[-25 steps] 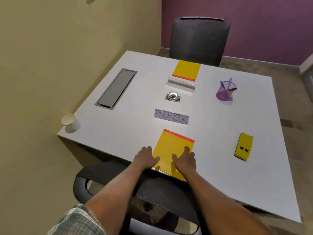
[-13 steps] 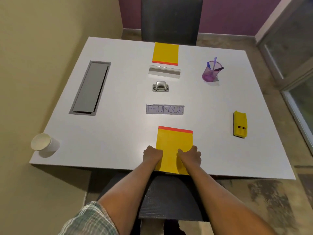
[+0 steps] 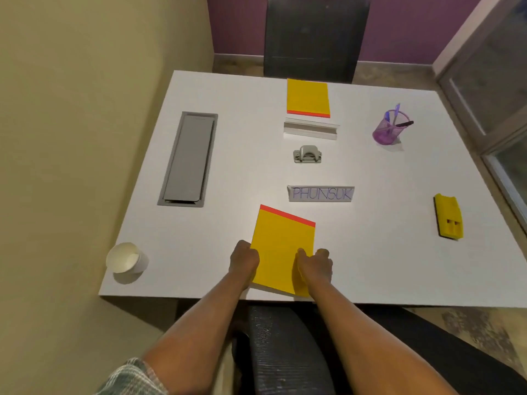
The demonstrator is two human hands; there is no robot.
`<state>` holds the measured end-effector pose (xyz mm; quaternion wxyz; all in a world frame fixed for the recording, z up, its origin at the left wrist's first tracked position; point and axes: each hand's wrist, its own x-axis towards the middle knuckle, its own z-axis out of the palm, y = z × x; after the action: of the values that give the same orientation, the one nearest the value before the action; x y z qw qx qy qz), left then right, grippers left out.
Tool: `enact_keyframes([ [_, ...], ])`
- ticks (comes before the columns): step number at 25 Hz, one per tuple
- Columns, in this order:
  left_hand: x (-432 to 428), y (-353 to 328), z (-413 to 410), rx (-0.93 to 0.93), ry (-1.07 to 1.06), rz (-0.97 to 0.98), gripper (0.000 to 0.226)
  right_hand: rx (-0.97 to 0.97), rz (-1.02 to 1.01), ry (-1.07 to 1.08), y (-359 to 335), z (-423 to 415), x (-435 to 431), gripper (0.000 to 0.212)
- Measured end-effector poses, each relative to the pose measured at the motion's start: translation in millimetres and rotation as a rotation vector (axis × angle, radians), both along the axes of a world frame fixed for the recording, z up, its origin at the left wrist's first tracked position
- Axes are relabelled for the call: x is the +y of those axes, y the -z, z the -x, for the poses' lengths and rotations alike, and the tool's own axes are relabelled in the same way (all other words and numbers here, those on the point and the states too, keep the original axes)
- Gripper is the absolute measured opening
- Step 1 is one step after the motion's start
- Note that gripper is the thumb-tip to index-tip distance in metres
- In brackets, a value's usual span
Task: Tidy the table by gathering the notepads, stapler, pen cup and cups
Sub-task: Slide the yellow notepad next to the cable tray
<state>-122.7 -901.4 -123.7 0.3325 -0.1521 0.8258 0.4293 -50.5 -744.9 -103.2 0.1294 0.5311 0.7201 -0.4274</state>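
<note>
Head view: two notepads point(image 3: 283, 252) point(image 3: 308, 96), one stapler point(image 3: 448, 216), one cup point(image 3: 127, 258)

Office: desk point(image 3: 216, 89), nameplate point(image 3: 320, 193), chairs point(image 3: 312, 38).

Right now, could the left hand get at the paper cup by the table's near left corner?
Probably yes. Only bare table lies between the left hand and the paper cup, on that hand's own side. But the hand grips the left edge of the near notepad, so it must let go first.

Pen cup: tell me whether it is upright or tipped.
Upright. The pen cup stands on its base, mouth up, pens sticking out the top.
</note>
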Motion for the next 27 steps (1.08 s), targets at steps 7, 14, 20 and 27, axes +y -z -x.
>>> enact_keyframes([
  [7, -97, -12, 57, 0.086, -0.237, -0.043, 0.023, 0.154, 0.073, -0.184, 1, 59, -75, 0.036],
  [14, -159, -17, 123, 0.188, -0.271, 0.134, 0.027, 0.218, 0.173, -0.309, -3, 125, -130, 0.038],
  [20, -186, -13, 171, 0.095, -0.117, 0.348, 0.038, 0.204, 0.149, -0.453, 4, 171, -156, 0.038],
  [27, -193, 1, 182, 0.043, -0.082, 0.409, 0.036, 0.128, 0.062, -0.521, 23, 179, -171, 0.041],
])
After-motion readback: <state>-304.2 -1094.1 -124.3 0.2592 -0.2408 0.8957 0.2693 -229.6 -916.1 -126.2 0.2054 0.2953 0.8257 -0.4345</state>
